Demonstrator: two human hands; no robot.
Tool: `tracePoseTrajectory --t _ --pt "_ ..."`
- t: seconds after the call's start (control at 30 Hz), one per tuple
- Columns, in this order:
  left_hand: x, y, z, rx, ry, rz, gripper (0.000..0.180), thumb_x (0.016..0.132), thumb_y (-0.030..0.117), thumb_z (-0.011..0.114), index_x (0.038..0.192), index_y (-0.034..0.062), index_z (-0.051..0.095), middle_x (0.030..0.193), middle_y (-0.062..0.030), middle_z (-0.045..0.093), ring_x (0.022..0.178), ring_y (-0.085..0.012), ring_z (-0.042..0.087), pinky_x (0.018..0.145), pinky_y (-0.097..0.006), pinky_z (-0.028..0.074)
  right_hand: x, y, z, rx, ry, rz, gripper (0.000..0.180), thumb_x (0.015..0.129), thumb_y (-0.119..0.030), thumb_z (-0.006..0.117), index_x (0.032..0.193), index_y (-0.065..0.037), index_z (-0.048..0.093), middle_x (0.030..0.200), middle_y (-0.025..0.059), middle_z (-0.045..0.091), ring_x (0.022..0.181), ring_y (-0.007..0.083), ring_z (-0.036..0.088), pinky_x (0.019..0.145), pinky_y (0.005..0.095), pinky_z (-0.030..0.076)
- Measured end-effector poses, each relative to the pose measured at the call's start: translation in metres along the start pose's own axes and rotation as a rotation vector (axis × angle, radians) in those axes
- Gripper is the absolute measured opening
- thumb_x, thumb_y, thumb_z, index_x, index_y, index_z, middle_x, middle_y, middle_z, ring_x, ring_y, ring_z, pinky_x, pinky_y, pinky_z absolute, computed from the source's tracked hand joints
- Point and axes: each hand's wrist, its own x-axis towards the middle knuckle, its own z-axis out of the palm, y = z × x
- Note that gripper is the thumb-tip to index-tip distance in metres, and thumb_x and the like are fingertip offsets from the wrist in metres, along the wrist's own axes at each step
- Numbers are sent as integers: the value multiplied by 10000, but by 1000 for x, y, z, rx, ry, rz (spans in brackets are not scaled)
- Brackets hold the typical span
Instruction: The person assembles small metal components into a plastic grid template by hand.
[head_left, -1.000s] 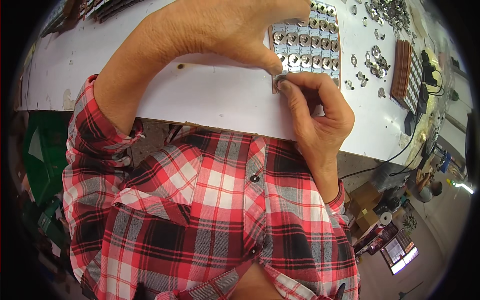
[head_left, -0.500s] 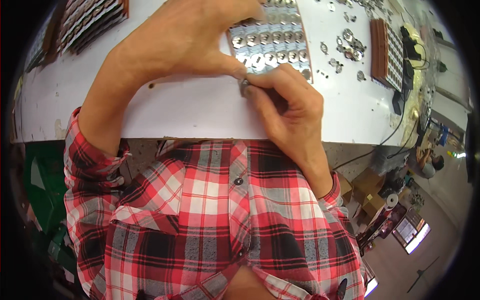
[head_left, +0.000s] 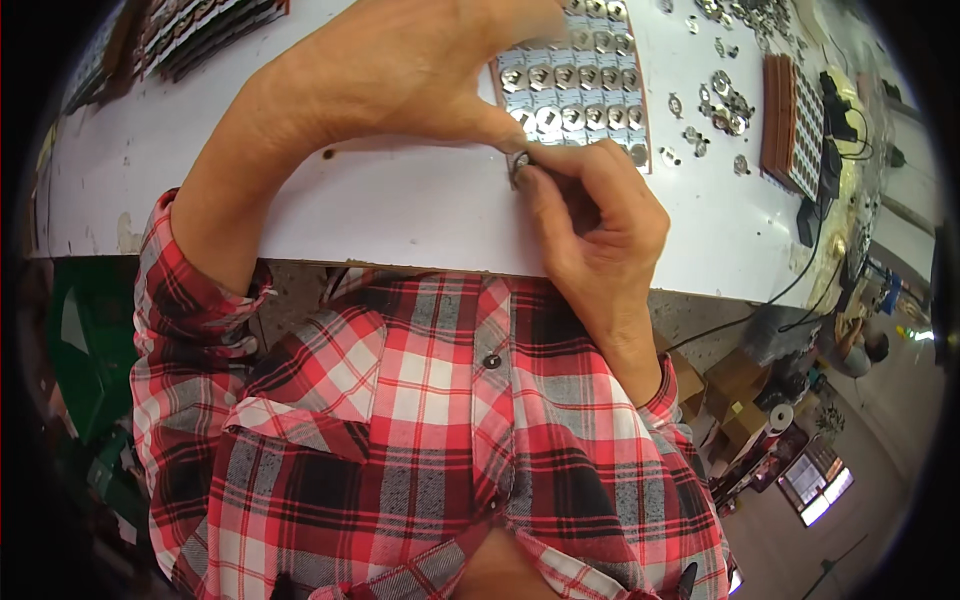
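Both hands have slid lower and closer, and the small metal piece (head_left: pixel 520 163) now sits pinched between right hand (head_left: pixel 590 215) fingertips and left hand (head_left: pixel 400 75) thumb at the tray of round metal parts (head_left: pixel 575 85) near edge, on the white table (head_left: pixel 380 205). Loose metal parts (head_left: pixel 725 95) and a brown rack (head_left: pixel 792 125) lie right.

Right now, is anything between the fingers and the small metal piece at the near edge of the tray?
Nothing visible: both hands' fingers already pinch the metal piece at the tray's near-left corner.
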Motion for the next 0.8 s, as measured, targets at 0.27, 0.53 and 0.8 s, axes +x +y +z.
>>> tracePoseTrajectory --t 0.27,0.53,0.8 --pt "-3 0 0 -65 9 -12 647 795 353 881 1244 -45 637 1362 -274 625 1269 -397 578 1102 -482 430 1 -2 -4 33 -51 104 108 916 4 797 1013 -14 753 809 -24 699 702 15 587 595 181 419" --pt "2 1 -3 -13 -39 -23 662 798 370 886 1262 -29 632 1392 -266 615 1273 -396 578 1095 -484 434 2 1 -4 -9 -53 8 182 889 43 798 1062 4 755 872 16 704 700 52 596 608 207 447" --pt "4 -46 49 -254 475 545 723 791 390 892 1314 -25 613 1425 -271 582 1321 -418 546 1124 -495 417 -7 35 -45 -395 301 22 152 916 13 787 1065 -8 769 897 32 692 694 77 592 586 211 449"
